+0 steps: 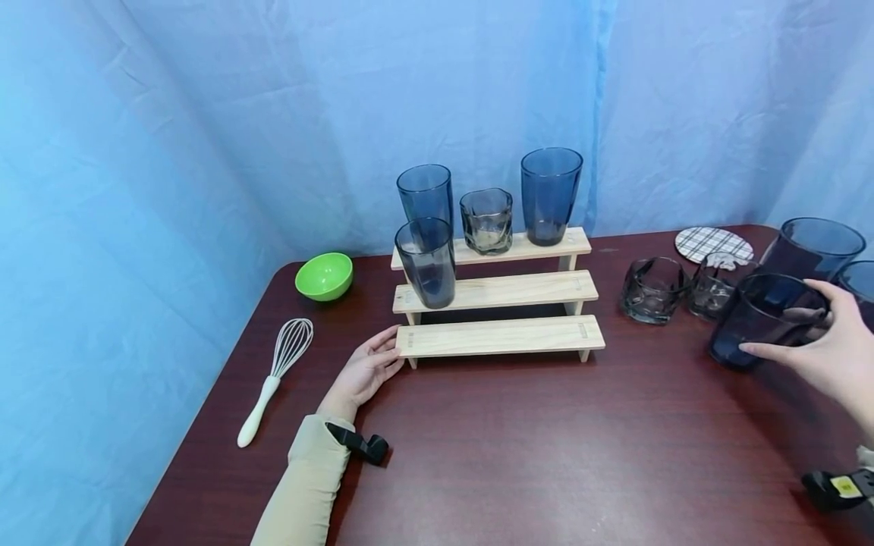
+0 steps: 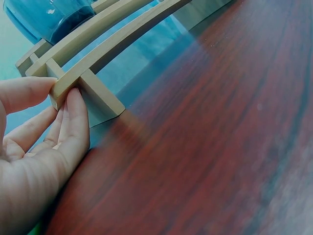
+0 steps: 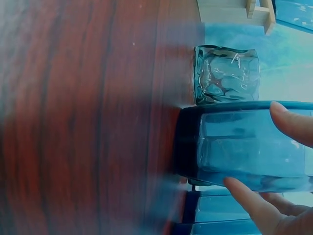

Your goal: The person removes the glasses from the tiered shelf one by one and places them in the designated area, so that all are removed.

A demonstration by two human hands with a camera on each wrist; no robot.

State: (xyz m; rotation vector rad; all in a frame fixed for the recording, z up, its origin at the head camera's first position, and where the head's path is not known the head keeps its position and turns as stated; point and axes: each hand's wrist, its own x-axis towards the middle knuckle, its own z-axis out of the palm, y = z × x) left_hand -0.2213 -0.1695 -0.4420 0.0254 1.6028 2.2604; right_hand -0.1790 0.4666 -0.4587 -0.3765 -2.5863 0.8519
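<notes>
A three-tier wooden stand (image 1: 501,337) carries tall blue glasses and a short clear tumbler. My left hand (image 1: 365,371) pinches the left end of its lowest board (image 2: 66,83), thumb on one side and fingertips on the other. On the top tier, a short wavy tumbler (image 1: 487,221) stands between two tall blue glasses (image 1: 550,199); another tall glass (image 1: 429,265) is at the left of the middle tier. Far right, my right hand (image 1: 836,341) grips a tall blue glass (image 3: 234,147) around its sides, its base close to the table.
Two short tumblers (image 1: 653,292) stand right of the stand, with a checked round coaster (image 1: 713,244) behind. More tall blue glasses (image 1: 819,243) are beyond my right hand. At left are a green bowl (image 1: 324,277) and a white whisk (image 1: 269,387). Blue curtains (image 1: 423,91) back the table.
</notes>
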